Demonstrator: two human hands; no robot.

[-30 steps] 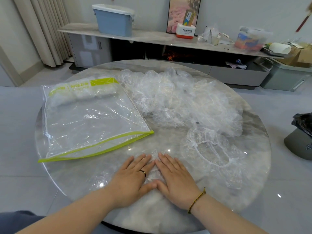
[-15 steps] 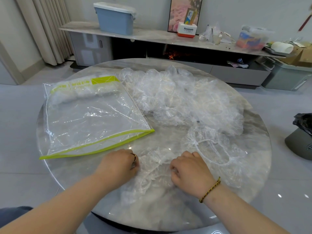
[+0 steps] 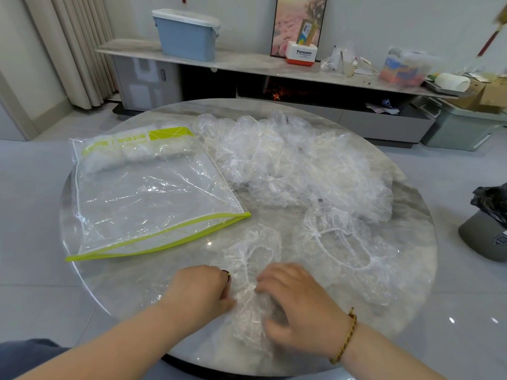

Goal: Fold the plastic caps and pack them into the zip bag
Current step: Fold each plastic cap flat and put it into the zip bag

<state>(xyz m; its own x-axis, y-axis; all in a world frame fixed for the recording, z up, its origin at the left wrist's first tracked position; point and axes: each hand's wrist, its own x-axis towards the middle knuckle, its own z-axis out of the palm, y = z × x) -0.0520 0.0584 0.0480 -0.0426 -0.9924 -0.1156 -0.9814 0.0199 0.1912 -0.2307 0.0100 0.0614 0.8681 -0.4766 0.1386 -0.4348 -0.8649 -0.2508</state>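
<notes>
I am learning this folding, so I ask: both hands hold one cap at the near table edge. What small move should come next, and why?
Probably fold the far half of the cap back over its near end. The left hand and right hand grip only the near end; the far half lies spread on the table, likely too bulky for the zip bag.

Illegible lettering (image 3: pixel 109 142) on zip bag (image 3: pixel 153 198)

Grey tiled floor (image 3: pixel 452 165); beige curtains (image 3: pixel 79 50)
</notes>
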